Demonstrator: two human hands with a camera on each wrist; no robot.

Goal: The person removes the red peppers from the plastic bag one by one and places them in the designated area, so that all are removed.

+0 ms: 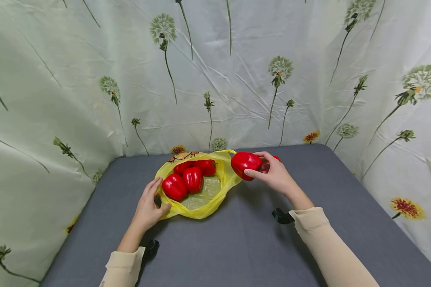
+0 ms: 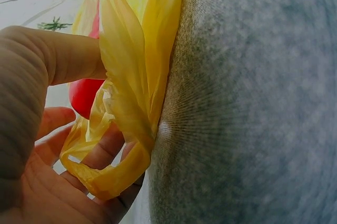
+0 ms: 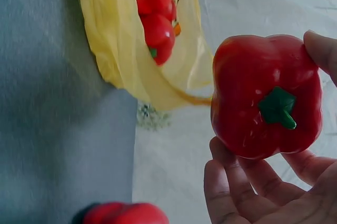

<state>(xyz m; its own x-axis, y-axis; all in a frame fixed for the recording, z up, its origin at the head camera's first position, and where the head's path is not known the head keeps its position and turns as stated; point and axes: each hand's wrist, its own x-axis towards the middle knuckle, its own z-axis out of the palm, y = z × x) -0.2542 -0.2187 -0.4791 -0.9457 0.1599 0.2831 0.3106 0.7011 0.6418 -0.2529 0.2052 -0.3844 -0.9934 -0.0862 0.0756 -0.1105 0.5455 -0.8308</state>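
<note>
A yellow plastic bag [image 1: 220,201] lies with its mouth spread wide, and several red peppers [image 1: 174,187] sit inside it, mostly toward its left and back. My left hand [image 1: 148,205] holds the bag's left side, thumb over the rim; in the left wrist view a loop of the bag lies across the fingers. At the bag's right rim, my right hand [image 1: 273,175] grips a red bell pepper [image 1: 245,164] between thumb and fingers, raised above the table. Its green stem [image 3: 278,108] faces the right wrist camera.
Another red pepper [image 3: 126,214] lies on the grey table [image 1: 215,255] beyond my right hand, largely hidden by it in the head view. Dark wrist straps [image 1: 283,216] hang below both forearms. A curtain [image 1: 215,71] printed with dandelions surrounds the table's back and sides.
</note>
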